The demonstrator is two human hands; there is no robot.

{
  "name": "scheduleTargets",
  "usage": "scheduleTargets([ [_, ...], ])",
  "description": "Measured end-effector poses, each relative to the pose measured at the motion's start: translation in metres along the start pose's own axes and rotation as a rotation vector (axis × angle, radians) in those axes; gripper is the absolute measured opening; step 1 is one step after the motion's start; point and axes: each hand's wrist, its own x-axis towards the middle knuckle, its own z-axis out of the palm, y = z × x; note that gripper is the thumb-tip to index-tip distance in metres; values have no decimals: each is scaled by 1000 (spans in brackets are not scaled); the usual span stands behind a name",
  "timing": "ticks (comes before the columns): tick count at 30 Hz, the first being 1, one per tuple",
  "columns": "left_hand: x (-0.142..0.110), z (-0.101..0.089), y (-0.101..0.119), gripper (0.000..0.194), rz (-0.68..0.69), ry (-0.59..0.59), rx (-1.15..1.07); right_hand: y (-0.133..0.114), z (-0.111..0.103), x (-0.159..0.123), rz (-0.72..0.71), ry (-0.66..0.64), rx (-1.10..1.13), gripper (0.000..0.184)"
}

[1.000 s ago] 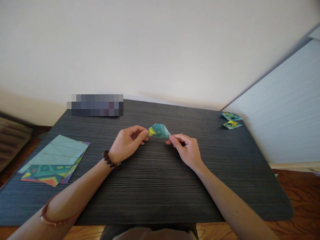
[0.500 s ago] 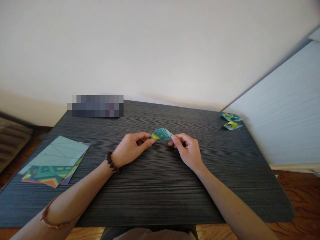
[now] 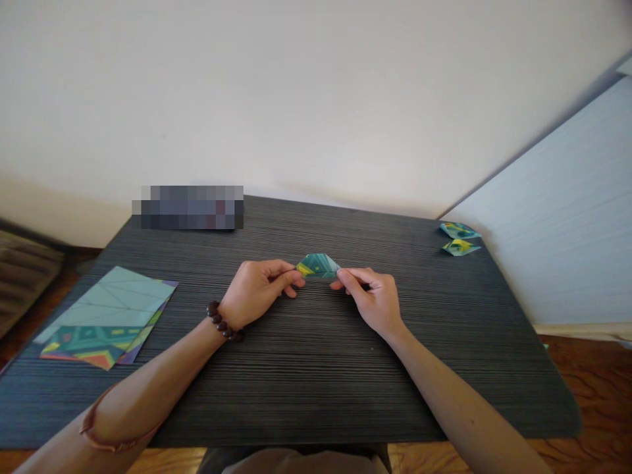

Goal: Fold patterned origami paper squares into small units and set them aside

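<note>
A small folded paper piece [image 3: 318,265], green with yellow and pale blue patches, is held just over the middle of the dark table. My left hand [image 3: 259,286] pinches its left tip between thumb and forefinger, the other fingers curled below. At the opposite tip, my right hand [image 3: 372,296] grips the paper with its thumb and fingers. The piece has a flat top edge and slanting ends. Its underside is hidden from me.
Loose patterned paper sheets [image 3: 111,309] overlap at the left of the table [image 3: 316,382]. Two folded paper pieces [image 3: 460,239] lie near the far right corner. A blurred-out dark object [image 3: 187,208] stands at the back left. A white wall rises behind, with a pale panel [image 3: 553,197] on the right.
My left thumb and fingers have shifted their pinch on the left tip, showing more fingers below. My right hand stays on its tip, and the paper has barely moved.
</note>
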Motion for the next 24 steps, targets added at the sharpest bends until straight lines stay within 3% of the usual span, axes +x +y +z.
scheduleTargets([
  [5, -2, 0, 5, 32, 22, -69, -31, -1, 0, 0, 57, -48, 74, 26],
  [10, -2, 1, 6, 34, 117, -49, 89, -5, -1, -1, 14, -118, 79, 24],
  [18, -1, 4, 2, 30, 67, -71, 60, -4, 1, -2, -77, -153, -30, 22],
  [24, -1, 5, 3, 28, 41, -79, -29, -6, 1, -2, -68, -107, -24, 26],
])
